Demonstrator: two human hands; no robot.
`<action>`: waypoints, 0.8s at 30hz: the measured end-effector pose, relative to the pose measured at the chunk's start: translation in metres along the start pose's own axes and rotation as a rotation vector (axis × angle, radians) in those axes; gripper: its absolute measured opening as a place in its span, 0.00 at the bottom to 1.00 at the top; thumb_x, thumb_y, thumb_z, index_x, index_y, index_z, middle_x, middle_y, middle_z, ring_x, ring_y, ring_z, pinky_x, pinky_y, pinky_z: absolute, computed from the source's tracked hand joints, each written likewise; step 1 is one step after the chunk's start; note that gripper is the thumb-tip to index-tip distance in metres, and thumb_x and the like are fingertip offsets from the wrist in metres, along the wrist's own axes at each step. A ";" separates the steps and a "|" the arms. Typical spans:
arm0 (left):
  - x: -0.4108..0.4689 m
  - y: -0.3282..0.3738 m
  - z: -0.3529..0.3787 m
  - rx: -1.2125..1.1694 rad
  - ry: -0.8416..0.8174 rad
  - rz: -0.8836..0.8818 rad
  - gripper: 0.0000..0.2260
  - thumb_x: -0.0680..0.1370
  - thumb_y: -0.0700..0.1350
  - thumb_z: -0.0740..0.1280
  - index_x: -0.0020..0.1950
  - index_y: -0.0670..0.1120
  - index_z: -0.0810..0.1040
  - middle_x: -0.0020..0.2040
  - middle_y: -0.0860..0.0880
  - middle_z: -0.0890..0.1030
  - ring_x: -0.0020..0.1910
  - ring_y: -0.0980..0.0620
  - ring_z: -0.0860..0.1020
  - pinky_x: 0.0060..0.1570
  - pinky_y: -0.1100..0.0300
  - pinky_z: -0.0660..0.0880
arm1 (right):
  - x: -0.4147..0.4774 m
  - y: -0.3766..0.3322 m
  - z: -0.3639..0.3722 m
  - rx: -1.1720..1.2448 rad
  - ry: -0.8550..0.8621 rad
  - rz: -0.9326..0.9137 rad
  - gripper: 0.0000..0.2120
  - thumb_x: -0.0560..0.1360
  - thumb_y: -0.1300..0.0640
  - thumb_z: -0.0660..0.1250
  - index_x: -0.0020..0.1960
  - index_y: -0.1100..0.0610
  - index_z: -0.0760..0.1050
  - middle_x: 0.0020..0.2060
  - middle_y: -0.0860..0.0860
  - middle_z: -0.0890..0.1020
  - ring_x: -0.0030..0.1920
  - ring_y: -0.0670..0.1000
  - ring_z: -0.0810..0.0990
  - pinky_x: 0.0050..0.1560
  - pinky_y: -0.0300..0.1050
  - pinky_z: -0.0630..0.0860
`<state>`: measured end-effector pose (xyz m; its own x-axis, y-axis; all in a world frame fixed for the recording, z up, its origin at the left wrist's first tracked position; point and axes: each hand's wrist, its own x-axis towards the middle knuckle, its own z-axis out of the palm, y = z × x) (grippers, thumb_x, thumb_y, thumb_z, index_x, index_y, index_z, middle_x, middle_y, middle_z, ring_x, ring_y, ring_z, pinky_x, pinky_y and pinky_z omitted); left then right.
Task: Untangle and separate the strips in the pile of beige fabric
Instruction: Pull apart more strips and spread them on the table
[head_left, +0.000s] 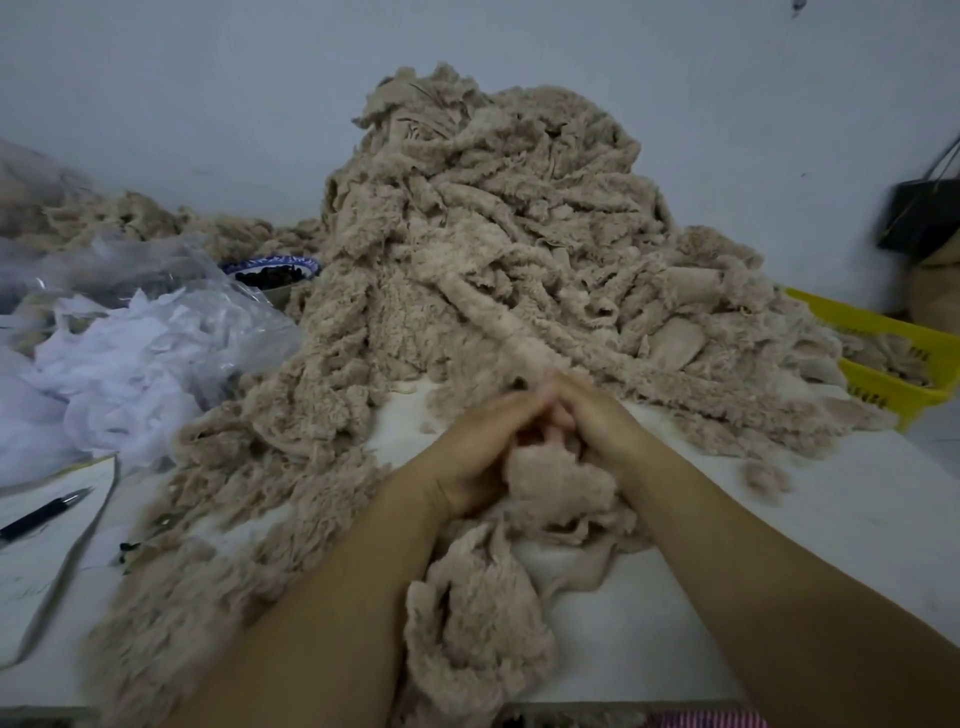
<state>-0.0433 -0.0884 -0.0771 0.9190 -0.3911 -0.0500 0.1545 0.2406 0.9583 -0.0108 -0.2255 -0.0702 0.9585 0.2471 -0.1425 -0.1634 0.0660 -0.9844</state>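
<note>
Both hands meet mid-desk, somewhat blurred: the left hand (475, 454) and right hand (600, 423) curl their fingers round one fluffy beige strip (501, 332). It runs toward 12 o'clock into the tall pile of beige fabric (493, 208) on the desk (779, 525). A yellow basket (883, 332) sits at 3 o'clock, crumpled white plastic (130, 364) at 9 o'clock.

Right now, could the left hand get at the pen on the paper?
Probably yes. The pen lies uncovered on the paper, and only low fabric strips lie between. But the left hand grips a strip, so it must let go first.
</note>
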 end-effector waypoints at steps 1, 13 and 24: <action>0.006 0.001 -0.004 -0.019 0.159 0.015 0.16 0.80 0.52 0.64 0.40 0.44 0.81 0.34 0.47 0.77 0.29 0.55 0.73 0.32 0.66 0.72 | 0.001 0.002 -0.005 0.178 0.031 0.017 0.11 0.85 0.53 0.56 0.52 0.58 0.74 0.30 0.52 0.79 0.30 0.51 0.78 0.31 0.40 0.77; 0.056 0.046 0.001 -0.196 0.386 -0.139 0.10 0.81 0.47 0.65 0.57 0.43 0.79 0.44 0.47 0.81 0.44 0.49 0.79 0.48 0.56 0.79 | -0.046 0.023 0.017 0.011 0.243 -0.125 0.16 0.83 0.45 0.58 0.55 0.50 0.82 0.47 0.46 0.86 0.47 0.44 0.83 0.49 0.40 0.79; 0.083 -0.007 0.041 0.366 0.735 0.236 0.13 0.83 0.51 0.59 0.40 0.50 0.69 0.36 0.52 0.71 0.35 0.53 0.70 0.29 0.64 0.64 | -0.023 0.006 -0.028 0.383 0.481 0.146 0.17 0.83 0.49 0.59 0.54 0.59 0.82 0.47 0.57 0.87 0.47 0.58 0.86 0.46 0.50 0.82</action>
<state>0.0166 -0.1593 -0.0767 0.9338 0.3392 0.1135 -0.0813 -0.1080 0.9908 -0.0271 -0.2575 -0.0762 0.9033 -0.1771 -0.3908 -0.2867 0.4283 -0.8569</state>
